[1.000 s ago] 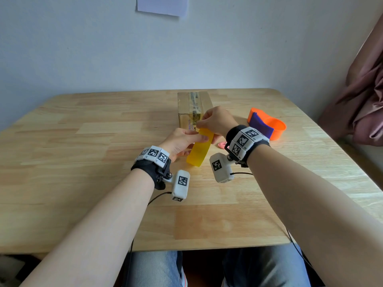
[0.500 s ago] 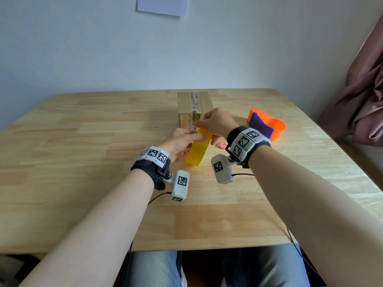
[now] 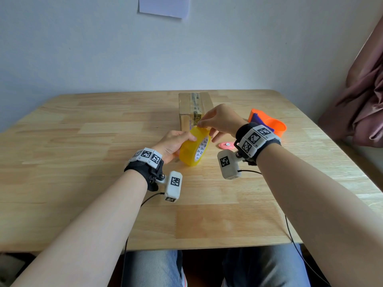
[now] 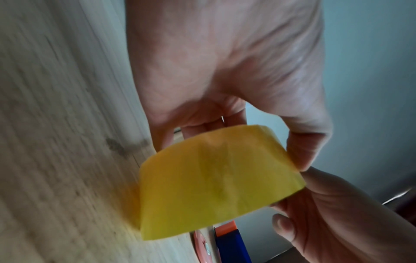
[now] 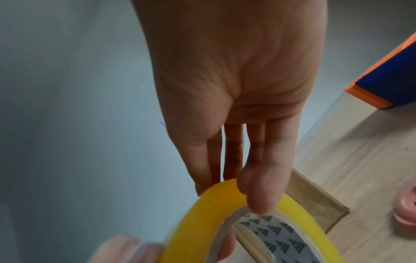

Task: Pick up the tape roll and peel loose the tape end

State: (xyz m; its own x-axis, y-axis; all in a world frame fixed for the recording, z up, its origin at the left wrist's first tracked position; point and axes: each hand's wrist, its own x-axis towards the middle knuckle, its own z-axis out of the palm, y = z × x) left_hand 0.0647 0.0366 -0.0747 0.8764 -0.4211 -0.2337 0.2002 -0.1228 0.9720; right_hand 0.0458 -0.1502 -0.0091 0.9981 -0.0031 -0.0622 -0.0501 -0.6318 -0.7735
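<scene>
Fingers [image 3: 202,123] of both hands on tape roll [image 3: 191,149] edge

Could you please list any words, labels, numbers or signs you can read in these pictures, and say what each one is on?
No words or numbers can be read.
Tape roll core: a repeated pattern of small dark triangles, no letters.
Cardboard box: printed tape and a label, too small and blurred to read.
Wrist bands: black-and-white square code markers, no text.
Paper on the wall: blank as seen.

glossy yellow tape roll [image 3: 193,149], wood table [image 3: 83,162], seemingly matt
</scene>
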